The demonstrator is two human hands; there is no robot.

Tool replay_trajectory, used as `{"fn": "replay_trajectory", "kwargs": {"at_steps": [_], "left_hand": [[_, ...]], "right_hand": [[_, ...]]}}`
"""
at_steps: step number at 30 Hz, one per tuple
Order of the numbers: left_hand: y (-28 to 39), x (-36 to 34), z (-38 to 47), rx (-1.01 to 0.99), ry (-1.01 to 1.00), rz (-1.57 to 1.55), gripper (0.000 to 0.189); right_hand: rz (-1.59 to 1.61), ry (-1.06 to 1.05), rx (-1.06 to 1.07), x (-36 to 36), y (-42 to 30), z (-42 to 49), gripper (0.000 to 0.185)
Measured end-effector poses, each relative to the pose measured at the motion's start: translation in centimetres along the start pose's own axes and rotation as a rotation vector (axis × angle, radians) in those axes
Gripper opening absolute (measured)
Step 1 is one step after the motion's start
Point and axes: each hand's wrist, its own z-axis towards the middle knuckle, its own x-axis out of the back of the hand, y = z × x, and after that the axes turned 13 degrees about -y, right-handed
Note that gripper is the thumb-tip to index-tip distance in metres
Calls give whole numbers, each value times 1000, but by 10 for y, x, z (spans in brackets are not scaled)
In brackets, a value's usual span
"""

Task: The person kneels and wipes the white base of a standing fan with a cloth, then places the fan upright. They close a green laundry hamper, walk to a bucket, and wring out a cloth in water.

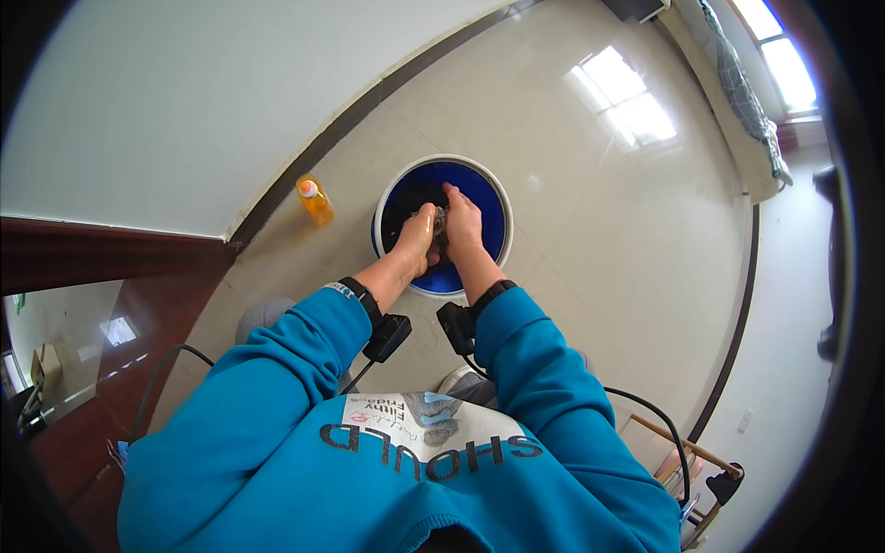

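A round blue bucket [499, 207] with a white rim stands on the tiled floor before me. Both hands are inside its opening, close together. My left hand [417, 235], wet and shiny, and my right hand [464, 220] press a small grey-brown wet wad, probably cloth [440, 222], between them. Dark material or dark water lies in the bucket's left part; which it is cannot be told. A bottle of orange-yellow liquid [316, 202] with an orange and white cap stands on the floor left of the bucket.
A pale wall [207, 90] with dark skirting runs along the upper left. Dark red wooden furniture [159, 332] with a reflective panel is at the left. A bed edge with a patterned cover [743, 90] is at the upper right, and a wooden frame [702, 453] stands at the lower right.
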Motion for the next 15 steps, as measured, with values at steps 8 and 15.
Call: {"fn": "replay_trajectory", "kwargs": {"at_steps": [8, 15], "left_hand": [[8, 10, 8, -189, -206, -319, 36], [-10, 3, 8, 73, -62, 51, 46]], "right_hand": [[-527, -76, 322, -28, 21, -50, 46], [-303, 141, -80, -2, -24, -10, 43]]}}
